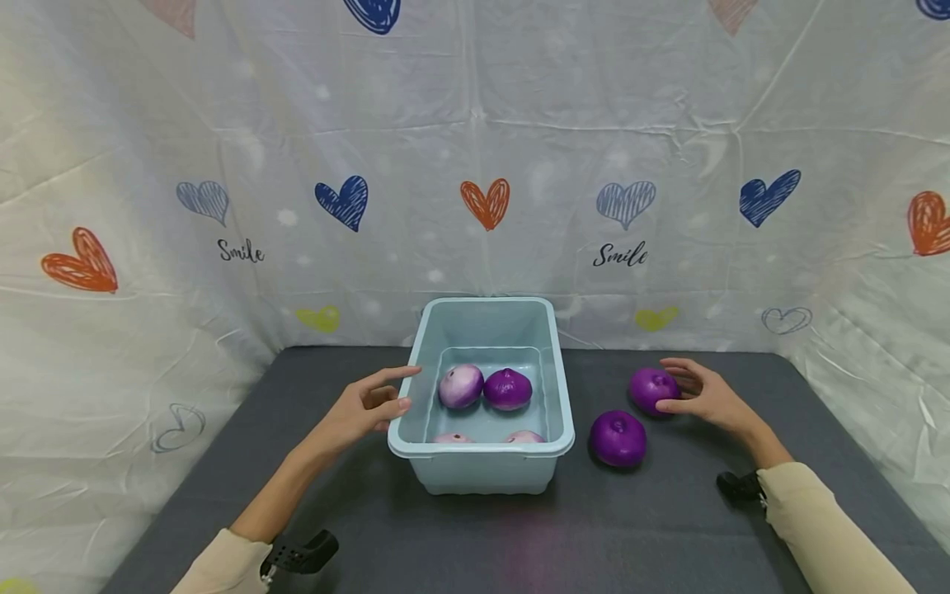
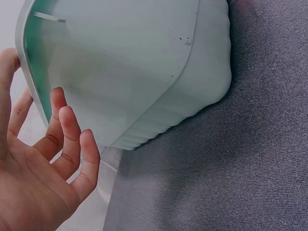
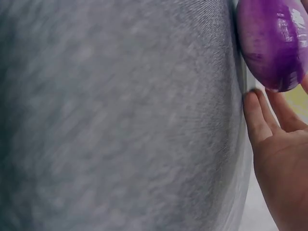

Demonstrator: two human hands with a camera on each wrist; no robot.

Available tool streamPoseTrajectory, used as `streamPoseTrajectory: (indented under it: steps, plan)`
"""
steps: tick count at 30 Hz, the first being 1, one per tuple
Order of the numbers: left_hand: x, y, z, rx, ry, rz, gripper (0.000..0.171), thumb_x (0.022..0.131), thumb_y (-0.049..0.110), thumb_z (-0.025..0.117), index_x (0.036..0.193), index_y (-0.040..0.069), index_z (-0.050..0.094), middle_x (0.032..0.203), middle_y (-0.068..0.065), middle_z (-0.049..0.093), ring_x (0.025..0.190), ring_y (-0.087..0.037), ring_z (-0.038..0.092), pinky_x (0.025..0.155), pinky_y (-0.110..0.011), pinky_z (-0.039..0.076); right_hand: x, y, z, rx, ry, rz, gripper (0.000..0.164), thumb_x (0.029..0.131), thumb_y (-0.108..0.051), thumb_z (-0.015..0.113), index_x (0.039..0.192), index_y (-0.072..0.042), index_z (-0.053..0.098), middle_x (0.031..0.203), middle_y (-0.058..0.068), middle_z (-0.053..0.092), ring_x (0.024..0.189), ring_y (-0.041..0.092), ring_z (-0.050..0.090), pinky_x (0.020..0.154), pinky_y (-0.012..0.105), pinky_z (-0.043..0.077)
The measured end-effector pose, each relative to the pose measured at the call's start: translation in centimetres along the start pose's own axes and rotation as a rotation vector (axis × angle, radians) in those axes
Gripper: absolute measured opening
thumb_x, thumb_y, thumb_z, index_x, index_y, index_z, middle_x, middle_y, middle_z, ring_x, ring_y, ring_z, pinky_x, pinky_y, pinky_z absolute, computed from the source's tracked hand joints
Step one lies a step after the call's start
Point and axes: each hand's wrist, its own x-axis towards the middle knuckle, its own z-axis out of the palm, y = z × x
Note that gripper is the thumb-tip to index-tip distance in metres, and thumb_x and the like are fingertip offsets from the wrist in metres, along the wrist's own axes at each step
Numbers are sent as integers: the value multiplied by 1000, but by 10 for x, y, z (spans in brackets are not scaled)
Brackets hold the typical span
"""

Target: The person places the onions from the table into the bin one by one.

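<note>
A pale blue plastic tub holds several onions, among them a pale purple onion and a dark purple onion. The pinkish ones by its front wall are partly hidden. My left hand is at the tub's left rim, index finger extended to the edge, the other fingers loosely bent and apart from the wall in the left wrist view. To the right, my right hand holds a purple onion between thumb and fingers. Another purple onion lies just in front of it.
A dark grey cloth covers the table under the tub. Behind it hangs a white curtain printed with hearts. Each wrist wears a black strap, the left strap standing over the cloth.
</note>
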Motion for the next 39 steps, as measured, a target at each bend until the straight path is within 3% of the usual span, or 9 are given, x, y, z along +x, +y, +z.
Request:
streamPoseTrajectory:
  steps: [3, 7, 15, 22, 32, 35, 39]
  plan:
    - [0, 0, 0, -1, 0, -1, 50, 102, 17, 65, 151, 15, 51, 95, -19, 62, 89, -25, 60, 79, -43, 55, 3, 1, 1, -12, -2, -1, 70, 90, -12, 80, 147, 6, 44, 143, 29, 48, 130, 48, 48, 97, 37, 48]
    - [-1, 1, 0, -1, 4, -4, 51, 102, 17, 65, 151, 16, 51, 95, -19, 62, 89, -25, 59, 79, -46, 54, 6, 0, 2, -1, -10, -10, 66, 90, -11, 80, 145, 6, 48, 141, 29, 49, 126, 48, 51, 88, 24, 49]
    - [-1, 1, 0, -10, 3, -9, 51, 102, 16, 65, 151, 16, 51, 102, -19, 65, 96, -27, 62, 82, -48, 55, 5, -2, 1, 29, -15, -16, 65, 90, -7, 79, 145, 7, 47, 140, 31, 48, 127, 49, 50, 88, 23, 49]
    - [-1, 3, 0, -1, 6, -5, 51, 102, 17, 66, 151, 15, 52, 99, -19, 64, 93, -26, 61, 81, -48, 54, 3, -1, -1, 6, 9, -4, 64, 91, -10, 79, 144, 6, 49, 140, 30, 48, 127, 49, 50, 88, 22, 48]
    - [0, 2, 0, 6, 6, 4, 50, 101, 16, 66, 149, 17, 54, 91, -18, 60, 86, -23, 58, 79, -47, 53, -6, -4, -7, 67, 36, 15, 65, 93, -12, 77, 147, 4, 46, 143, 30, 46, 129, 49, 48, 86, 25, 51]
    - [0, 3, 0, 12, 11, 7, 50, 101, 16, 67, 149, 16, 55, 89, -17, 60, 83, -21, 57, 77, -47, 53, -9, -5, -9, 75, 52, 20, 64, 93, -12, 77, 147, 4, 46, 142, 29, 47, 126, 39, 53, 85, 26, 52]
    - [1, 3, 0, 14, 14, 12, 50, 100, 15, 67, 149, 15, 55, 88, -16, 59, 82, -20, 56, 76, -47, 52, -9, -5, -11, 107, 67, 3, 62, 93, -10, 77, 145, 5, 47, 139, 29, 49, 118, 13, 59, 84, 27, 53]
